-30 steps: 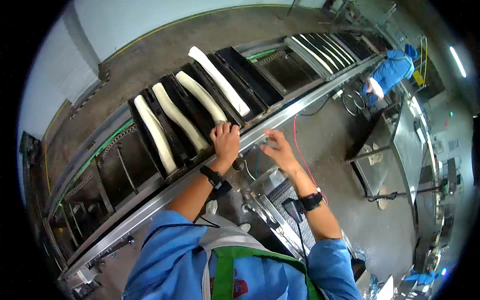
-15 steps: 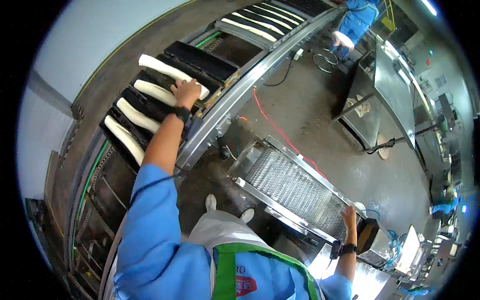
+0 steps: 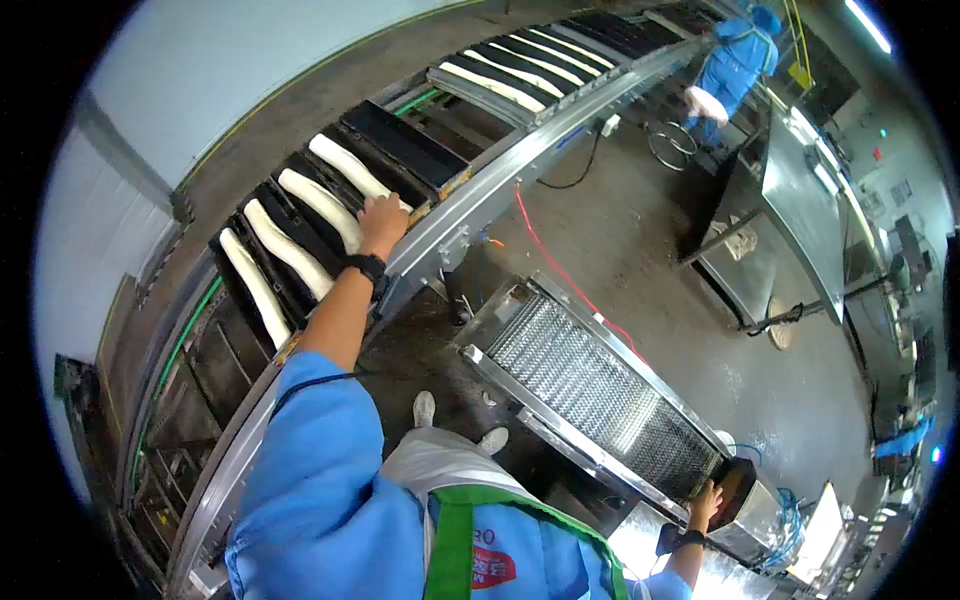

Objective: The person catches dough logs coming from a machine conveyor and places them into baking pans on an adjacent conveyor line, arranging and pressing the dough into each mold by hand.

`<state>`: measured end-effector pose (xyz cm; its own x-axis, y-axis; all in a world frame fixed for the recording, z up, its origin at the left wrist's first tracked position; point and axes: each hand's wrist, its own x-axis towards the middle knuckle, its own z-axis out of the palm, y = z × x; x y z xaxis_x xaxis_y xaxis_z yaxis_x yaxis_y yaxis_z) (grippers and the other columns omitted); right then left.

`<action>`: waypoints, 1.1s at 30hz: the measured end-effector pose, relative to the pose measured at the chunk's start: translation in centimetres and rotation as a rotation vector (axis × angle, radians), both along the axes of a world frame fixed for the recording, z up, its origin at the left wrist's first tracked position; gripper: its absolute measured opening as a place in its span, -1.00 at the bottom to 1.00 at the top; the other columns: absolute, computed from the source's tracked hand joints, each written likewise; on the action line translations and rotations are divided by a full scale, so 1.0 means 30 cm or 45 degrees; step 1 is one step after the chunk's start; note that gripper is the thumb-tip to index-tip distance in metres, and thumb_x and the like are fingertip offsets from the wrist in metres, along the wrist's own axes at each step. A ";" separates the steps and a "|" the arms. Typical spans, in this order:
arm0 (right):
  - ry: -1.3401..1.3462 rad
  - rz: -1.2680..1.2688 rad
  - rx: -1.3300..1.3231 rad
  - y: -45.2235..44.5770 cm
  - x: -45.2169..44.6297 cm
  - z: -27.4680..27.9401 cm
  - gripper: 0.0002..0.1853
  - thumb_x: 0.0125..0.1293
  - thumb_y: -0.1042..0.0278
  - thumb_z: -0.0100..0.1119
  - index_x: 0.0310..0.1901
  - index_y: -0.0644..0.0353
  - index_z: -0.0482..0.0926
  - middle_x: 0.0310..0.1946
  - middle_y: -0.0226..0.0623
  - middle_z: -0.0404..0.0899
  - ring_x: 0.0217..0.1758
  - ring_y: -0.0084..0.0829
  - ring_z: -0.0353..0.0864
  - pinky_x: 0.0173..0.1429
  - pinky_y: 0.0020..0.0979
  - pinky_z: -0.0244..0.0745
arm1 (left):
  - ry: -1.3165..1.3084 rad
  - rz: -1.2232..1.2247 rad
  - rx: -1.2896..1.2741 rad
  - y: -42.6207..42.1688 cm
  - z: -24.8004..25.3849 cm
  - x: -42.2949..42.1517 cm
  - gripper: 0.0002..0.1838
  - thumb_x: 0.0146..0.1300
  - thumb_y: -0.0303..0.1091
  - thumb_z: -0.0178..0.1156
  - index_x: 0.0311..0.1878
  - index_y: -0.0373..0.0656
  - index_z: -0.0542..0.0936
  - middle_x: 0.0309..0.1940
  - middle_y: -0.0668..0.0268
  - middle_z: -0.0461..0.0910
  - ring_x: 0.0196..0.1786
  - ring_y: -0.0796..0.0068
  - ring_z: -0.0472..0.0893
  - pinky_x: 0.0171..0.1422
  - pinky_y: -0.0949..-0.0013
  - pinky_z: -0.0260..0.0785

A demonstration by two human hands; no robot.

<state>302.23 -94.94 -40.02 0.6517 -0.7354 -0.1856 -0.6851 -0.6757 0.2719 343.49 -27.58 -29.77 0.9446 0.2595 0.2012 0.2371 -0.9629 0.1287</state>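
Note:
Four long, pale dough strips lie in the slots of a black tray on the conveyor line at upper left. My left hand (image 3: 382,222) rests on the near end of the rightmost dough strip (image 3: 345,165), fingers slightly spread over it. To its left are a second dough strip (image 3: 318,205), a third dough strip (image 3: 285,245) and an outer dough strip (image 3: 253,285). The black tray (image 3: 405,142) has one bare slot at its right. My right hand (image 3: 706,503) hovers at the lower end of a metal mesh belt (image 3: 600,375), fingers apart, with nothing visible in it.
Another tray with dough strips (image 3: 505,88) sits farther up the curved conveyor rail (image 3: 500,165). A co-worker in blue (image 3: 735,65) stands at the far end. A steel table (image 3: 805,200) is at right. A red hose (image 3: 545,250) crosses the floor behind the mesh belt.
The rightmost dough strip now sits along its slot instead of crossing it at an angle. My left hand has drawn back to its near end. My right hand has moved down the belt.

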 end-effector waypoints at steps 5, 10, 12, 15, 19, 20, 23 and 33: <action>0.057 0.084 -0.256 -0.047 0.009 -0.102 -0.63 0.06 0.29 -0.08 -0.02 -0.12 0.29 0.00 -0.25 0.20 0.04 -0.13 0.18 -0.07 -0.13 0.27 | -0.338 0.012 0.100 0.024 -0.064 -0.107 -0.86 0.01 -0.35 -0.08 -0.38 -0.15 0.42 -0.38 0.25 0.43 -0.15 0.26 0.34 -0.11 0.20 0.16; 0.123 0.244 -0.429 -0.108 0.065 -0.157 -0.62 -0.04 0.28 0.01 -0.10 0.11 0.37 -0.08 -0.09 0.31 0.02 -0.18 0.26 -0.06 -0.24 0.28 | -0.473 0.023 0.149 0.065 -0.082 -0.195 -0.89 -0.07 -0.37 -0.03 -0.43 -0.14 0.41 -0.44 0.29 0.41 -0.23 0.30 0.35 -0.17 0.23 0.16; -0.043 0.240 -0.190 -0.130 0.106 -0.114 -0.65 -0.09 0.29 0.03 -0.18 0.16 0.40 -0.19 -0.06 0.38 -0.08 -0.17 0.35 -0.11 -0.24 0.31 | -0.489 -0.013 0.184 0.089 -0.091 -0.227 -0.91 -0.07 -0.39 -0.01 -0.45 -0.15 0.40 -0.45 0.30 0.40 -0.24 0.30 0.35 -0.18 0.24 0.16; -0.335 0.297 0.004 0.014 0.246 0.177 -0.85 -0.20 0.44 0.06 -0.50 0.27 0.46 -0.56 -0.04 0.47 -0.46 -0.15 0.49 -0.41 -0.24 0.38 | -0.505 -0.015 0.163 0.126 -0.112 -0.274 -0.92 -0.06 -0.40 0.00 -0.44 -0.14 0.40 -0.44 0.31 0.40 -0.22 0.30 0.34 -0.18 0.25 0.15; -1.302 0.404 1.027 -0.114 0.321 0.378 -0.89 -0.03 0.45 0.04 -0.42 0.21 0.36 -0.50 -0.39 0.39 -0.59 -0.54 0.35 -0.62 -0.52 0.28 | -0.425 0.014 0.138 0.154 -0.094 -0.352 -0.91 -0.05 -0.40 0.00 -0.42 -0.14 0.39 -0.39 0.30 0.40 -0.17 0.30 0.31 -0.14 0.24 0.13; -1.345 0.321 1.044 0.135 0.371 0.587 -0.90 0.00 0.49 0.01 -0.40 0.19 0.34 -0.51 -0.43 0.35 -0.58 -0.59 0.33 -0.64 -0.59 0.25 | -0.378 0.037 0.105 0.165 -0.094 -0.366 -0.91 -0.04 -0.41 0.00 -0.41 -0.15 0.38 -0.38 0.30 0.40 -0.18 0.30 0.31 -0.14 0.23 0.14; -1.518 0.370 1.224 0.624 0.474 0.978 -0.87 0.02 0.47 0.00 -0.37 0.19 0.30 -0.52 -0.46 0.30 -0.55 -0.69 0.28 -0.65 -0.73 0.19 | -0.421 0.007 0.099 0.205 -0.113 -0.414 -0.91 -0.04 -0.42 -0.01 -0.40 -0.15 0.38 -0.37 0.30 0.40 -0.19 0.29 0.32 -0.15 0.21 0.16; -1.384 1.225 1.895 1.488 0.873 1.059 -0.83 -0.07 0.50 0.00 -0.36 0.20 0.34 -0.46 -0.46 0.32 -0.40 -0.66 0.31 -0.36 -0.62 0.27 | -0.475 0.067 0.134 0.280 -0.053 -0.611 -0.86 -0.01 -0.41 0.00 -0.33 -0.17 0.38 -0.38 0.31 0.38 -0.19 0.29 0.33 -0.14 0.22 0.18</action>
